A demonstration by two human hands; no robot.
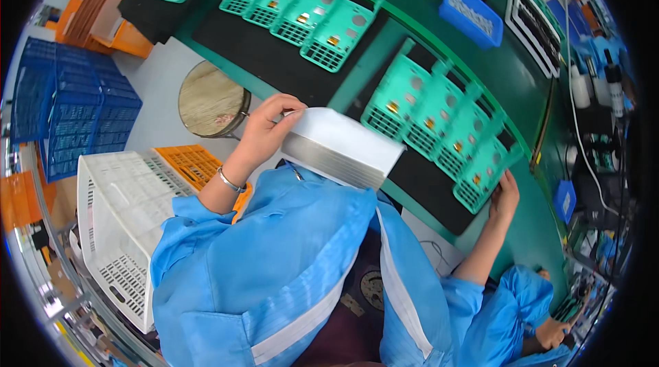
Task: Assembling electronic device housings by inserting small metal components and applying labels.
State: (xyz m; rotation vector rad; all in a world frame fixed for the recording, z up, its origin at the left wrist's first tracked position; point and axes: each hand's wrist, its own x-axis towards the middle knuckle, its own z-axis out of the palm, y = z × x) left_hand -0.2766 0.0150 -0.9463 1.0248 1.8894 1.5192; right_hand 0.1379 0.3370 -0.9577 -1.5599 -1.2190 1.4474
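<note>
My left hand (264,130) grips one upper corner of a thick white stack (350,137), apparently paper sheets, with a grey, finely layered side facing me. The stack is tilted above my lap at the bench edge. My right hand (504,195) is at the right end of a row of green plastic housings (439,120), its fingers closed about the edge of the nearest one. Each housing has a grid of openings, a round grey spot and a small gold-coloured patch. The row lies on a black mat (429,195). What is under the white stack is hidden.
More green housings (302,13) lie on the bench to the far left. A blue bin (472,13) with small parts stands at the back. Left of me are a round stool (213,99), a white crate (113,230) and blue crates (89,106). A co-worker's hand (551,333) shows at lower right.
</note>
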